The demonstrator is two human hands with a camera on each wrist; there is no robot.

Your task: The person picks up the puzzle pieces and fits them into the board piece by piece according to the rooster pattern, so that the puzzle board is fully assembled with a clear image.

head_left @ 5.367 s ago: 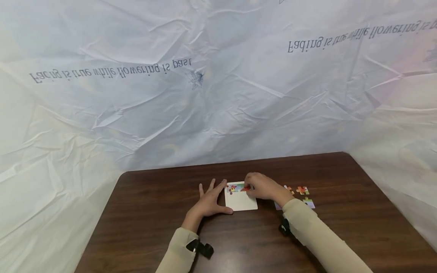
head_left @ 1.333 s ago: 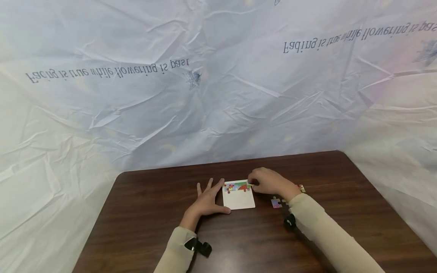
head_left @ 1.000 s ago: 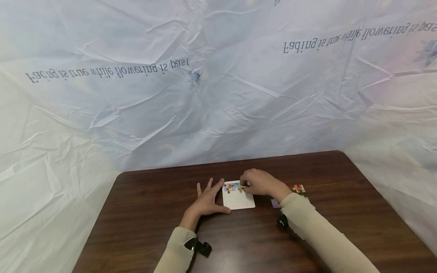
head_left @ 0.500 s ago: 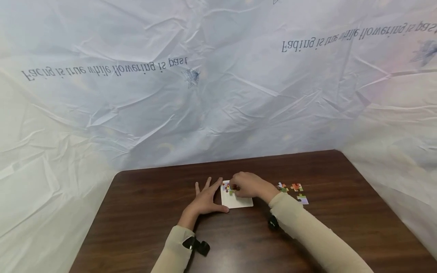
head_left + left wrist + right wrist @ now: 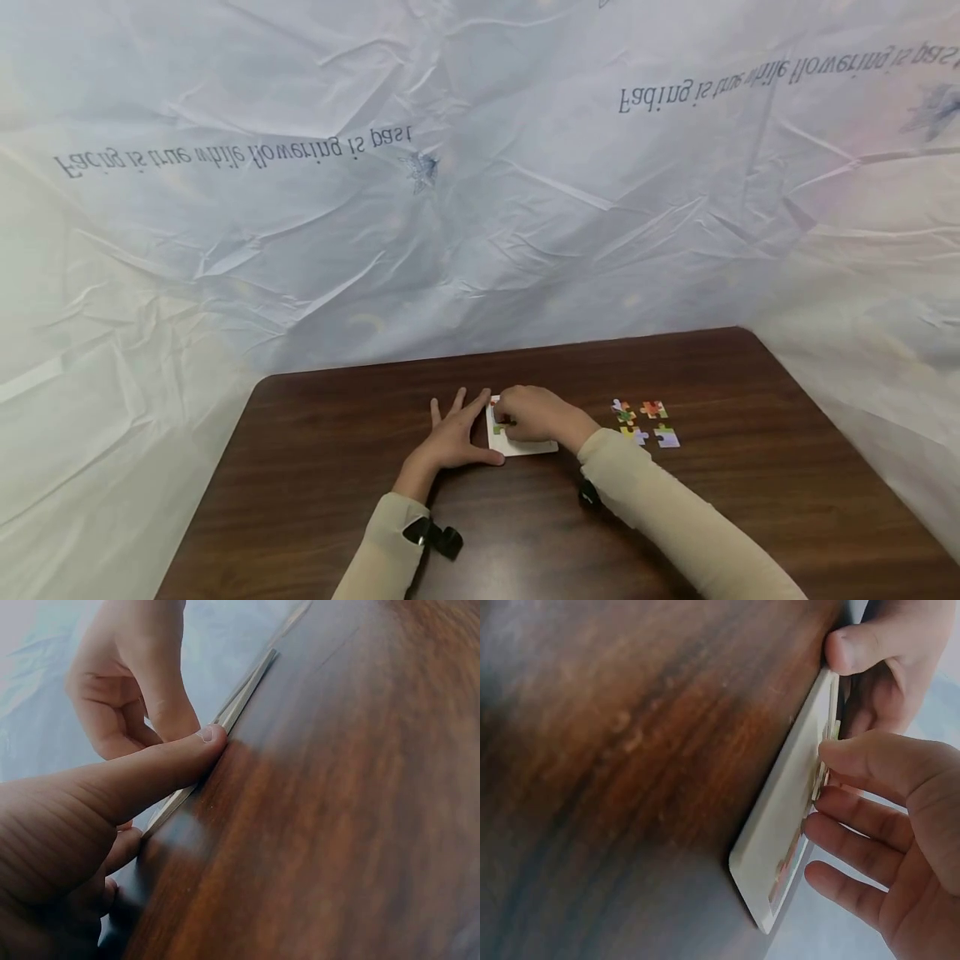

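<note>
Left hand (image 5: 450,437), fingers spread flat, steadies the puzzle board (image 5: 525,446); right hand (image 5: 528,414) pinches a puzzle piece (image 5: 501,427) at its left edge. Next: seat it squarely.

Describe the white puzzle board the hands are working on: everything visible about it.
The puzzle board is a thin, white, square tray with rounded corners, looking like card or plastic, lying flat on the dark wooden table. Coloured pieces sit along its far edge, mostly hidden. The left hand lies flat beside it, thumb pressed against its near left edge. The right hand covers its top, fingers pressing a green puzzle piece onto it. The near part is bare white.
</note>
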